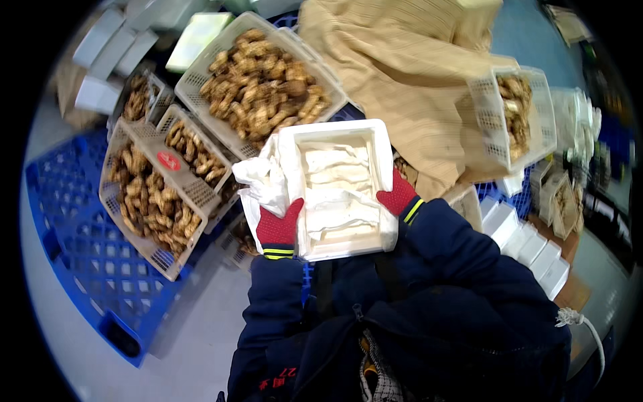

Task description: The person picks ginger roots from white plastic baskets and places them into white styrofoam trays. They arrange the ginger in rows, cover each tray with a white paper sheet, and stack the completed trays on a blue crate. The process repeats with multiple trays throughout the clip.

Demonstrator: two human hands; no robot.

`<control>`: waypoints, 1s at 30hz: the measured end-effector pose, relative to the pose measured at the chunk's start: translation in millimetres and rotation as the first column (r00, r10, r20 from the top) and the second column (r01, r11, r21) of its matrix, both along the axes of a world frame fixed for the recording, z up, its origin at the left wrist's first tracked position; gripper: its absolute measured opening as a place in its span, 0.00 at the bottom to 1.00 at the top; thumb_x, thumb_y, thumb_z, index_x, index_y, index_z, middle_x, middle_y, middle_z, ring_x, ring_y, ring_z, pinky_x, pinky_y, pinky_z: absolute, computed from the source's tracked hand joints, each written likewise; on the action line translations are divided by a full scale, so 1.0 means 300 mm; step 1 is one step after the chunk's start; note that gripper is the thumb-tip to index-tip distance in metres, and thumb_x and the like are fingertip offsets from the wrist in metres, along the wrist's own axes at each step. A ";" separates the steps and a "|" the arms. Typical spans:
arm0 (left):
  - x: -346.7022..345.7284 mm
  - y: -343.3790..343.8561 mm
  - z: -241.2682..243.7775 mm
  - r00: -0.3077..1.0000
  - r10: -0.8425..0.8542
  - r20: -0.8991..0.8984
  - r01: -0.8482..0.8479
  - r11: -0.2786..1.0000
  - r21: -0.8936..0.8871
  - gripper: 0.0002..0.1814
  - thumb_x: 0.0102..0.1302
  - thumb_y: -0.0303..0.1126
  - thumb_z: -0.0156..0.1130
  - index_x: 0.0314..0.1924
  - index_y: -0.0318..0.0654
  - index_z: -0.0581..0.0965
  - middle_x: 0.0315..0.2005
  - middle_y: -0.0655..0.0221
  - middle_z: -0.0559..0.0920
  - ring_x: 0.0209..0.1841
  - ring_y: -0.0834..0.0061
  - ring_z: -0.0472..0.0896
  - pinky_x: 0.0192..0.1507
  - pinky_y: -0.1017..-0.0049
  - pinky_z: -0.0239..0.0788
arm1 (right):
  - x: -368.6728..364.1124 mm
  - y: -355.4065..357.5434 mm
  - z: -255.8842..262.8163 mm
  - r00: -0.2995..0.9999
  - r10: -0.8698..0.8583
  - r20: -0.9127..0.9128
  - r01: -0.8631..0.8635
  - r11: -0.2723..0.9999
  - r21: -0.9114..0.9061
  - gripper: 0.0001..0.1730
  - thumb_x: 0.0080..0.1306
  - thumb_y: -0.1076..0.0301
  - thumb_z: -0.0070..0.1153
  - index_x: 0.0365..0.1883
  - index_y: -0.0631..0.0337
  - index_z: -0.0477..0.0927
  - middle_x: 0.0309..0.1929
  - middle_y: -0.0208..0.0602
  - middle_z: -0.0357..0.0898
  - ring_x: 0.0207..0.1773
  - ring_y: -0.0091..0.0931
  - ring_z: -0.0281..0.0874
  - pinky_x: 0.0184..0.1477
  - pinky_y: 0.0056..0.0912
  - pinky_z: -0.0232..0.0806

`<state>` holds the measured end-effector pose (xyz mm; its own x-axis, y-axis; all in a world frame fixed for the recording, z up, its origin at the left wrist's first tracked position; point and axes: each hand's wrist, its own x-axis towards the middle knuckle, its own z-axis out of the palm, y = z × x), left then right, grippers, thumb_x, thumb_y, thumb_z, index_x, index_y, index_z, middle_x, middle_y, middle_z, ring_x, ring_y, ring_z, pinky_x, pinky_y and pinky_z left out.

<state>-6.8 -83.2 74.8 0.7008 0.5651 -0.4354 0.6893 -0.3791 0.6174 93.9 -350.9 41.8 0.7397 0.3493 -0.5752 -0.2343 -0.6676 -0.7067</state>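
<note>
A white foam box [386, 135] is held up in front of my body, lined inside with crumpled white paper [336, 176]. My left hand [279, 226], in a red dotted knit glove with a yellow-striped cuff, grips its left side. A crumpled white sheet or bag [262, 181] hangs at that side, partly behind the glove. My right hand [398, 195], gloved alike, holds the right wall with the thumb on the edge. The fingertips of both hands are hidden. Beyond the box stands a large plastic crate [190, 90] of brown knobbly roots [271, 85].
Further root-filled crates [143, 133] stand at the left over a blue plastic pallet [95, 211]. Tan cloth [402, 80] drapes the far middle. Another crate [545, 110] stands at the far right, with several white boxes [527, 241] nearer. More white boxes [103, 42] lie far left.
</note>
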 end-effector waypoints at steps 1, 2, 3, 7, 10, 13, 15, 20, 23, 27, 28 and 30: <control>0.009 0.002 -0.007 0.999 -0.030 0.013 0.030 1.000 -0.005 0.47 0.47 0.53 0.67 0.61 0.33 0.61 0.55 0.56 0.71 0.58 0.60 0.69 0.56 0.71 0.61 | -0.013 -0.029 0.005 0.999 -0.050 0.012 0.050 0.999 0.001 0.43 0.48 0.66 0.55 0.63 0.64 0.53 0.58 0.53 0.65 0.61 0.40 0.62 0.60 0.35 0.58; 0.004 0.008 -0.019 0.997 -0.067 0.041 0.067 0.998 -0.010 0.46 0.48 0.52 0.67 0.61 0.33 0.61 0.56 0.55 0.70 0.59 0.59 0.68 0.57 0.71 0.60 | -0.031 -0.059 0.013 0.995 -0.099 0.024 0.099 0.995 0.001 0.43 0.48 0.66 0.54 0.63 0.64 0.54 0.57 0.52 0.65 0.61 0.40 0.62 0.60 0.35 0.58; 0.007 0.006 -0.053 0.969 -0.214 0.126 0.201 0.973 0.113 0.42 0.49 0.50 0.67 0.59 0.32 0.64 0.55 0.55 0.72 0.57 0.59 0.69 0.56 0.70 0.61 | -0.041 -0.091 0.030 0.989 -0.123 0.079 0.121 0.992 0.034 0.43 0.48 0.66 0.54 0.63 0.64 0.53 0.57 0.52 0.65 0.61 0.41 0.63 0.60 0.35 0.59; 0.083 -0.065 -0.087 0.918 -0.313 0.245 0.295 0.949 0.107 0.27 0.54 0.45 0.63 0.50 0.37 0.74 0.44 0.56 0.79 0.47 0.59 0.76 0.48 0.68 0.67 | -0.121 -0.290 -0.003 0.950 -0.260 0.174 0.262 0.965 0.013 0.41 0.49 0.66 0.52 0.63 0.64 0.54 0.56 0.53 0.66 0.59 0.43 0.64 0.58 0.37 0.60; 0.146 -0.055 -0.046 0.905 -0.404 0.131 0.380 0.908 0.176 0.21 0.55 0.40 0.63 0.45 0.35 0.76 0.40 0.59 0.81 0.43 0.63 0.78 0.46 0.69 0.68 | -0.155 -0.445 -0.005 0.881 -0.438 0.178 0.449 0.893 -0.030 0.41 0.47 0.67 0.52 0.62 0.63 0.56 0.54 0.53 0.67 0.55 0.45 0.67 0.56 0.39 0.62; 0.230 -0.226 0.117 0.873 -0.210 0.441 0.244 0.970 -0.022 0.18 0.54 0.30 0.65 0.44 0.30 0.75 0.40 0.63 0.80 0.42 0.68 0.78 0.46 0.71 0.69 | -0.242 -0.605 -0.138 0.814 -0.525 0.249 0.566 0.813 -0.136 0.42 0.48 0.66 0.53 0.62 0.63 0.54 0.51 0.54 0.69 0.52 0.44 0.71 0.52 0.38 0.66; 0.277 -0.364 0.269 0.901 -0.126 0.416 0.273 0.908 -0.316 0.21 0.53 0.24 0.65 0.48 0.28 0.72 0.42 0.62 0.78 0.43 0.69 0.77 0.47 0.72 0.68 | -0.267 -0.619 -0.116 0.784 -0.588 0.200 0.619 0.765 -0.179 0.39 0.49 0.65 0.52 0.61 0.62 0.55 0.56 0.55 0.64 0.55 0.46 0.67 0.55 0.39 0.63; 0.277 -0.825 0.162 0.571 -0.743 0.349 0.805 0.590 -0.062 0.22 0.54 0.29 0.63 0.50 0.31 0.72 0.42 0.61 0.79 0.44 0.66 0.77 0.49 0.70 0.67 | -0.355 -0.674 -0.183 0.688 -0.670 0.278 0.657 0.738 0.153 0.34 0.52 0.65 0.51 0.58 0.62 0.58 0.54 0.57 0.66 0.56 0.45 0.67 0.55 0.39 0.63; 0.246 -1.073 -0.159 0.386 -0.922 0.038 0.874 0.379 0.304 0.19 0.58 0.39 0.55 0.48 0.38 0.74 0.41 0.58 0.79 0.45 0.57 0.77 0.48 0.66 0.68 | -0.403 -0.762 -0.130 0.712 -0.676 0.191 0.676 0.733 0.074 0.30 0.57 0.67 0.46 0.60 0.61 0.59 0.55 0.52 0.66 0.56 0.42 0.67 0.54 0.38 0.63; 0.222 -1.334 -0.310 0.017 -0.961 0.274 0.928 0.117 0.354 0.18 0.60 0.39 0.50 0.48 0.41 0.74 0.46 0.61 0.77 0.49 0.61 0.74 0.53 0.67 0.65 | -0.539 -0.973 -0.109 0.648 -0.714 0.263 0.747 0.664 -0.038 0.30 0.57 0.69 0.44 0.60 0.61 0.59 0.54 0.48 0.67 0.53 0.41 0.70 0.49 0.36 0.67; 0.202 -1.350 -0.402 0.083 -0.974 0.211 0.934 0.151 0.325 0.17 0.60 0.37 0.49 0.48 0.42 0.75 0.47 0.61 0.77 0.51 0.62 0.73 0.54 0.68 0.64 | -0.562 -1.017 -0.121 0.653 -0.749 0.114 0.757 0.644 -0.109 0.30 0.57 0.68 0.45 0.60 0.61 0.59 0.55 0.49 0.67 0.55 0.41 0.68 0.52 0.35 0.66; 0.187 -1.518 -0.423 -0.161 -0.985 -0.062 0.968 -0.170 0.186 0.18 0.56 0.37 0.52 0.46 0.40 0.75 0.45 0.59 0.77 0.50 0.59 0.73 0.55 0.66 0.62 | -0.695 -1.106 -0.247 0.509 -0.847 0.156 0.859 0.511 -0.028 0.29 0.59 0.66 0.44 0.59 0.61 0.60 0.58 0.50 0.64 0.61 0.40 0.62 0.60 0.34 0.58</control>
